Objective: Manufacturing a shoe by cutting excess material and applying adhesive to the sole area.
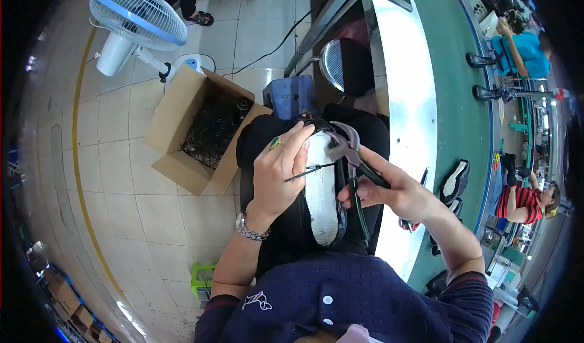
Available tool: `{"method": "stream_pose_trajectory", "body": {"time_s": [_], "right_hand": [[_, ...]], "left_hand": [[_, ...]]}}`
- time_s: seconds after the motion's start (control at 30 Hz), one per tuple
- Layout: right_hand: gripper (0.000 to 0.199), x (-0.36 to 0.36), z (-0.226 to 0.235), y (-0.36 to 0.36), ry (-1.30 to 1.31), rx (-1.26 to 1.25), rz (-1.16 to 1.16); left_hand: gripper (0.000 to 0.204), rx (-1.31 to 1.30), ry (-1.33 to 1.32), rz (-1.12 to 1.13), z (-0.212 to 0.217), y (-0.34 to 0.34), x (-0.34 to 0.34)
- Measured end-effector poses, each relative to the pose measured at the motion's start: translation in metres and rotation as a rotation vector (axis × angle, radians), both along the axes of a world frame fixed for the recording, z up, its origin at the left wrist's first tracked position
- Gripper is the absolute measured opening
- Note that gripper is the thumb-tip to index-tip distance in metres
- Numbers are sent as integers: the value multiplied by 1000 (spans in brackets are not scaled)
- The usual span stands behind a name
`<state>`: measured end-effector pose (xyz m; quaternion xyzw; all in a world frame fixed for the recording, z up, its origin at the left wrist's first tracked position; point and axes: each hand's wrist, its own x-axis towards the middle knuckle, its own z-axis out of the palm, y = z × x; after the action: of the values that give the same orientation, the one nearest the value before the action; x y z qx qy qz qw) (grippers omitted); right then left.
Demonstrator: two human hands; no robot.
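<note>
A black shoe [322, 206] lies bottom up across my lap, its long white underside facing me. My left hand [277, 172] is closed around the far left part of it, with a ring on one finger. From under that hand a thin black strip [302, 175] runs across the white surface. My right hand [392, 191] grips a pair of pincers [353, 157] with dark green handles. Their curved metal jaws sit at the shoe's far right edge. I cannot tell whether the jaws pinch the edge, and my left fingers hide part of the far end.
An open cardboard box [176, 130] with dark scraps stands on the left floor, near a fan [137, 17] and a blue bin [292, 98]. To the right runs a white ledge [404, 99] beside a green conveyor [450, 99] bearing shoes [455, 180]. Two people work beyond it.
</note>
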<state>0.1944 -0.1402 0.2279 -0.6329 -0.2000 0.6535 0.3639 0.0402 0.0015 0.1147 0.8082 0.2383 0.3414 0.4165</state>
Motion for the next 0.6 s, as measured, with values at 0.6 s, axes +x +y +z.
{"method": "stream_pose_trajectory", "body": {"time_s": [0.6], "right_hand": [[62, -21, -12, -3, -550, 60, 209]], "left_hand": [[36, 12, -14, -133, 0, 9, -7]]}}
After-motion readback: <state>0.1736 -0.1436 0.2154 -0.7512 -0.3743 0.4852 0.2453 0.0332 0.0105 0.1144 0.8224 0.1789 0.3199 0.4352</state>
